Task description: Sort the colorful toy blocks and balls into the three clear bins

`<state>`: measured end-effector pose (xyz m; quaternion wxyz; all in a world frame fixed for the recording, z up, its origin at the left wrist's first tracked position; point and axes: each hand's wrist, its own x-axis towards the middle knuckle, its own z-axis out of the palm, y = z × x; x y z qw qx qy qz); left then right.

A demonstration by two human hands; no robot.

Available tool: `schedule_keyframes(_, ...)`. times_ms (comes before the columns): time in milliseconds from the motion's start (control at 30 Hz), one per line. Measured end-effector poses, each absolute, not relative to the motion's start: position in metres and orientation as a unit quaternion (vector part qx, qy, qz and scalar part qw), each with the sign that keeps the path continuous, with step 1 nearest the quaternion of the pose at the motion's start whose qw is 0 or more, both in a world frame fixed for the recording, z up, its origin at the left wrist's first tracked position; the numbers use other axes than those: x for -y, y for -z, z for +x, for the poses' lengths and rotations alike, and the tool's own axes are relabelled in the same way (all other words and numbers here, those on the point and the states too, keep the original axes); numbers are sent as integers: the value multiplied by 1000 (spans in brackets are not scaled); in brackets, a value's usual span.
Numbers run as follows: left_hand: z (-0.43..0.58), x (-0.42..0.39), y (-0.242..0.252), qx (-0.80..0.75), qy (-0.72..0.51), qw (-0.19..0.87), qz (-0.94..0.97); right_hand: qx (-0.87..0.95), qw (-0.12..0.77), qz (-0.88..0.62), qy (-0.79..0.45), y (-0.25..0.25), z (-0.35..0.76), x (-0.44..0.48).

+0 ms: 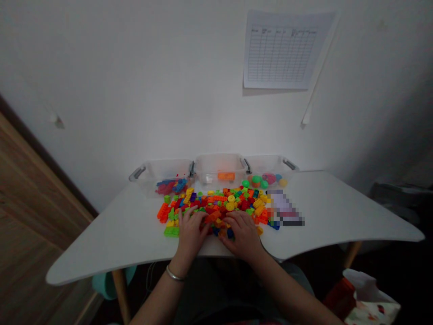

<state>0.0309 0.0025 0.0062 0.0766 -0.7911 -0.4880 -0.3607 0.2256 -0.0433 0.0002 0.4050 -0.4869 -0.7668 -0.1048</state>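
A heap of colourful toy bricks point(216, 198) lies on the white table. My left hand point(192, 229) is at the heap's near left side, thumb and index finger closed at the end of an orange toy brick point(213, 217). My right hand point(242, 232) rests at the near right side, fingers bent over the bricks and thumb apart from them. Small orange and blue bricks lie by its fingertips, and I see none clearly gripped. Flat yellow round pieces point(230, 203) lie on the heap beyond the hands. A green brick point(171, 231) lies left of my left wrist.
Three clear bins stand along the wall: the left bin point(152, 174) has blue and red pieces, the middle bin point(219, 159) an orange block, the right bin point(267, 163) round colourful pieces. A pixelated flat object point(286, 207) lies to the right. The table's front edge point(135, 262) is close.
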Motion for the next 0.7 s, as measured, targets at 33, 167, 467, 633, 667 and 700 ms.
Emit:
schedule_keyframes(33, 31, -2, -7, 496, 363, 80, -785, 770, 397, -489, 101, 1, 225, 42)
schedule_keyframes(167, 32, -1, -8, 519, 363, 104, -767, 780, 371, -495, 92, 5, 223, 39)
schedule_keyframes(467, 36, -5, -7, 517, 425, 42, -742, 775, 354, -514, 95, 9, 221, 34)
schedule_keyframes(633, 30, -32, -22, 519, 567, -204, -606, 774, 347, -524, 77, 8, 222, 34)
schedule_keyframes(667, 27, -39, -28, 513, 586, -253, -574, 775, 346, -524, 73, 8, 223, 34)
schedule_keyframes(700, 24, -45, -35, 505, 603, -293, -543, 776, 345, -523, 69, 7, 223, 34)
